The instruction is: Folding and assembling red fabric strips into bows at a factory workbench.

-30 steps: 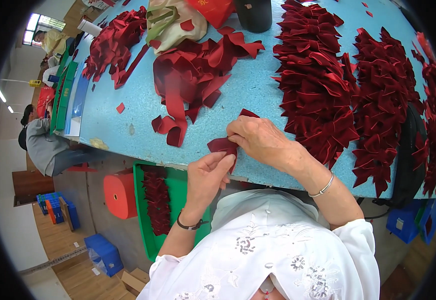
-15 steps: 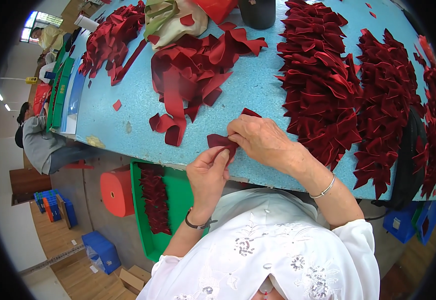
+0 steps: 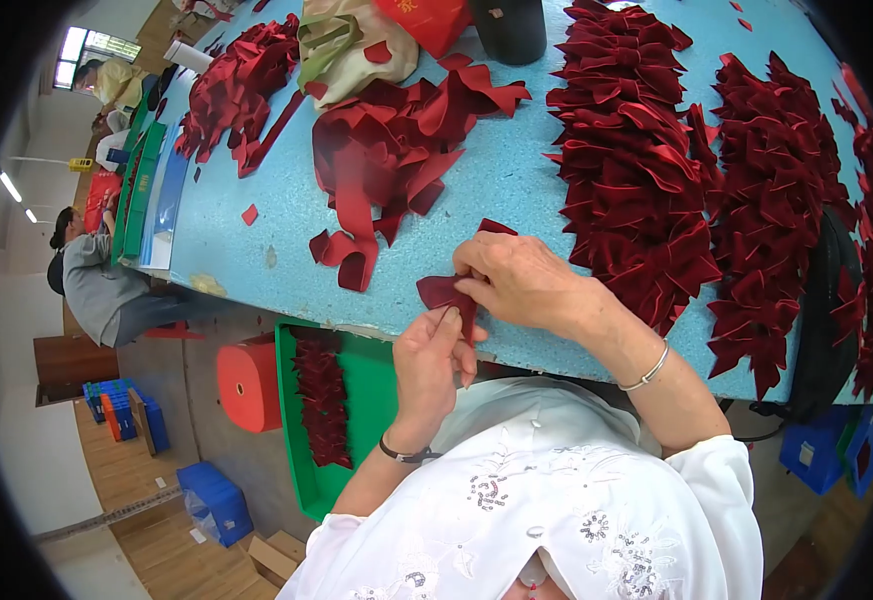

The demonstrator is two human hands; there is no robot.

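Observation:
Near the table's front edge, both hands pinch one dark red ribbon piece (image 3: 438, 291), folded like a bow. My left hand (image 3: 428, 368) is closed on its lower part with thumb and fingertips. From the right and above, my right hand (image 3: 528, 284) grips the same piece with bent fingers. Another bit of red ribbon (image 3: 498, 227) shows just beyond the right hand's knuckles; whether it is held or lies on the table I cannot tell. Farther back lies a loose heap of red ribbon (image 3: 381, 150). To the right, a long row of dark red bows (image 3: 631, 170) covers the table.
More bow rows (image 3: 771, 200) lie on the blue table (image 3: 256, 230) at the right, beside a black bag (image 3: 818, 320). A dark cup (image 3: 509, 30) and cloth bag (image 3: 356, 50) stand at the back. A green crate (image 3: 371, 390) holds bows below the edge. A co-worker (image 3: 96, 280) is at far left.
The view has shifted slightly. My left hand has moved a little to the right and its grip on the ribbon has changed; the right hand still pinches the piece.

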